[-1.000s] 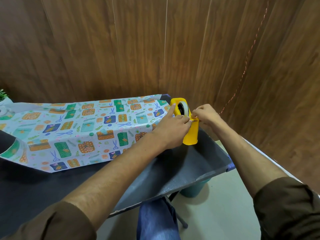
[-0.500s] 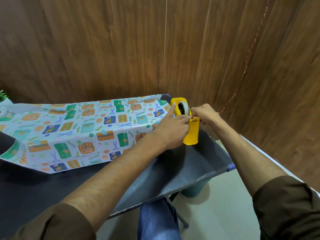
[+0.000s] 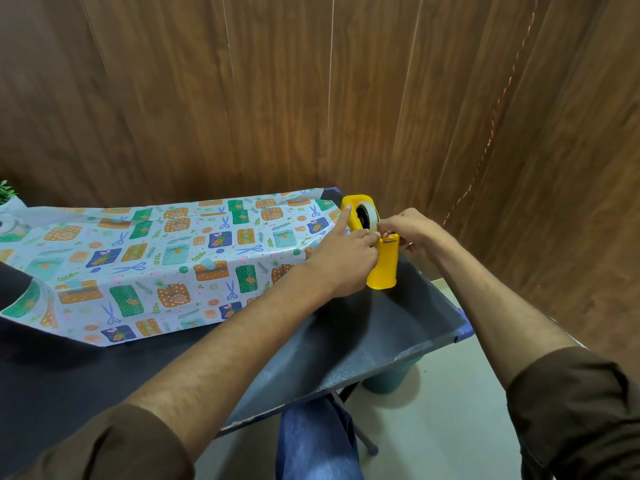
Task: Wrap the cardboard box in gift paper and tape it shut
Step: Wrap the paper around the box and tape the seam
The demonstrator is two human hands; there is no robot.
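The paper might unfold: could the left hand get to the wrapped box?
Probably yes: the left hand holds the yellow tape dispenser right beside the wrapped box, with nothing between them.

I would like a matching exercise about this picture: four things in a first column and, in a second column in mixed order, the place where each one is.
Things
1. tape dispenser
2. gift paper
3. plant
4. teal container

Places
A. below the right end of the table
B. at the far left edge of the view
C. between the left hand and the right hand
D. spread over the table, left of both hands

Pairs: 1-C, 2-D, 3-B, 4-A
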